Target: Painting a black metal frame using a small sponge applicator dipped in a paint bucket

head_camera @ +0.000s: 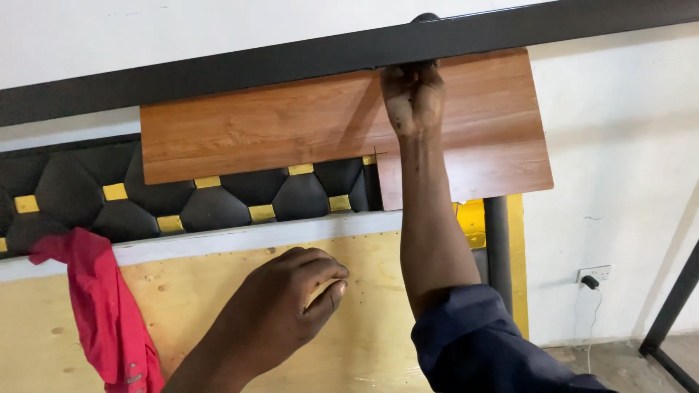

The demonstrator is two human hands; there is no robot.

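Gripping reddish wood-grain plank [240, 131], right hand [413, 98]; glossy, perhaps laminate.

Bright, even daylight, sharp focus throughout. My raised right arm [429, 218] throws a soft shadow on the reddish wood-grain laminate panel [291, 127]. No glare, slight edge distortion.

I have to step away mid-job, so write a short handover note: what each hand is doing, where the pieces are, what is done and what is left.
Right hand: raised, fist closed at the top edge of the wood-grain board, just under the black metal bar; what it grips is hidden.
Left hand: curled, low, in front of the plywood panel; whether it holds anything is unclear.
Board stands against the wall above the black padded headboard. A red cloth hangs at the left.
Done: board is up in place. Left: cannot tell whether it is fastened, so check.
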